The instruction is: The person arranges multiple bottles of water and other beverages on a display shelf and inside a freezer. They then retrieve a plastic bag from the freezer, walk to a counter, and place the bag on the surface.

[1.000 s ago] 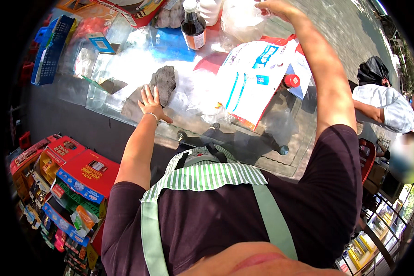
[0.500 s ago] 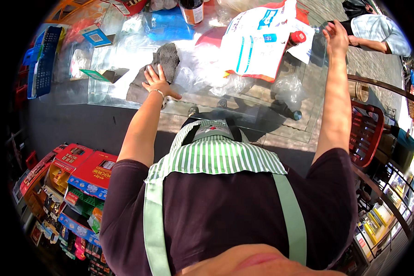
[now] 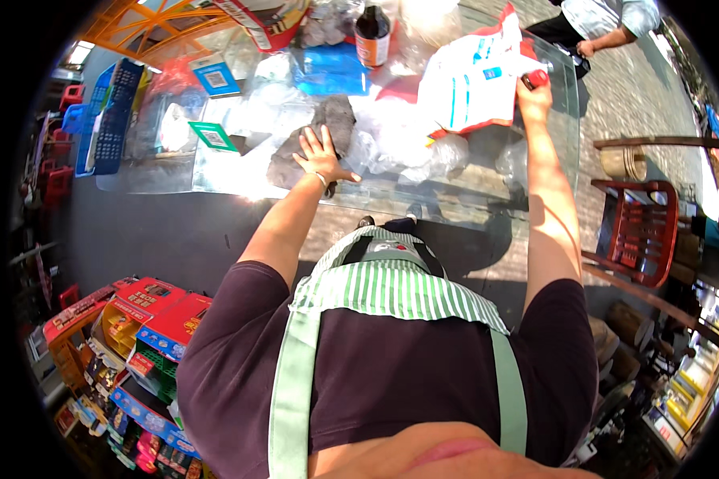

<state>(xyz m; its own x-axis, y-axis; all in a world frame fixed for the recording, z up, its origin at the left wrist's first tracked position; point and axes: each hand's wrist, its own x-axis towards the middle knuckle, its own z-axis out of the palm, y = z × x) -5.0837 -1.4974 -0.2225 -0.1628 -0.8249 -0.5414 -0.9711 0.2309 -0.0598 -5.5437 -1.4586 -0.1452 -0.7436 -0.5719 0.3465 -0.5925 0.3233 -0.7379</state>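
Looking at where the hands sit, it's all about the right side here. The right hand [image 3: 534, 102] is reached out toward the right end of the glass-topped bench [image 3: 566, 89], and it looks closed on a red-capped bottle [image 3: 538, 78], with the cap poking out just past the fist, on the far side from the person. I can't see the whole grip, tbh. The bottle lies right along the right edge of a big white-and-red bag [image 3: 467, 92], cap end pointing right, a bit of dark body showing to the left of it; how far it runs from there I can't tell, so take its long axis as a rough read. The bag itself slants, from a far-right corner down to a near-left one, so it lies to the left of the right hand. Meanwhile the left hand [image 3: 318, 160] is flat with its fingers spread wide on a crumpled grey cloth [image 3: 339, 120], palm down, well apart from the bottle, with clear plastic bags [image 3: 399, 140] in between. So the right hand is easily the nearer one to the bottle, and the left is the one on the cloth.
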